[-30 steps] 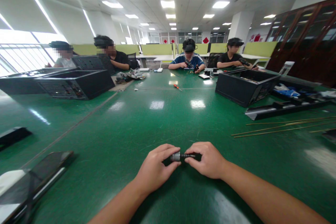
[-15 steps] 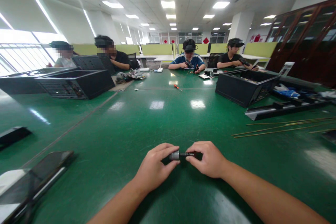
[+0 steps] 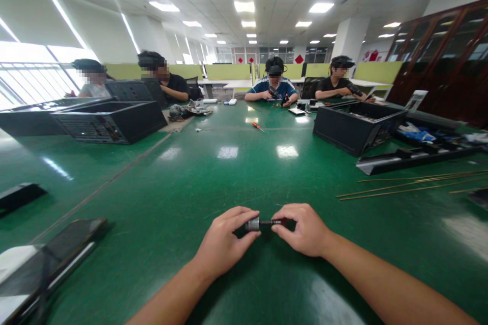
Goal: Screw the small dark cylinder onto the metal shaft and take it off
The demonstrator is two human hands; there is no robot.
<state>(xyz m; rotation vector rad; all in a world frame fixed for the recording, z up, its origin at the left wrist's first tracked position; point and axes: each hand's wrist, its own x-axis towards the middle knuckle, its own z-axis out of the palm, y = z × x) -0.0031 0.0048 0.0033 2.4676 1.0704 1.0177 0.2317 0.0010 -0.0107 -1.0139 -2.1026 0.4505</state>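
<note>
My left hand [image 3: 225, 237] pinches a short grey metal cylinder [image 3: 252, 224] between thumb and fingers. From its right end a thin dark shaft [image 3: 266, 223] runs across to my right hand [image 3: 303, 228]. The thumb and fingertips of that hand close on the shaft's far end, which has a banded look. Cylinder and shaft lie level in one line, just above the green table [image 3: 213, 177]. My fingers cover part of both, and whether the two are one piece I cannot tell.
Black computer cases stand at left [image 3: 145, 121] and right [image 3: 335, 129]. An orange screwdriver [image 3: 256, 126] lies far ahead. Thin brass-coloured rods [image 3: 396, 188] and a metal rail [image 3: 381, 161] are at right, a dark flat panel [image 3: 68, 244] at left. Several people sit across the table.
Both hands keep their grips almost in place. My right hand has shifted very slightly, with a little more of the shaft showing between the hands.
</note>
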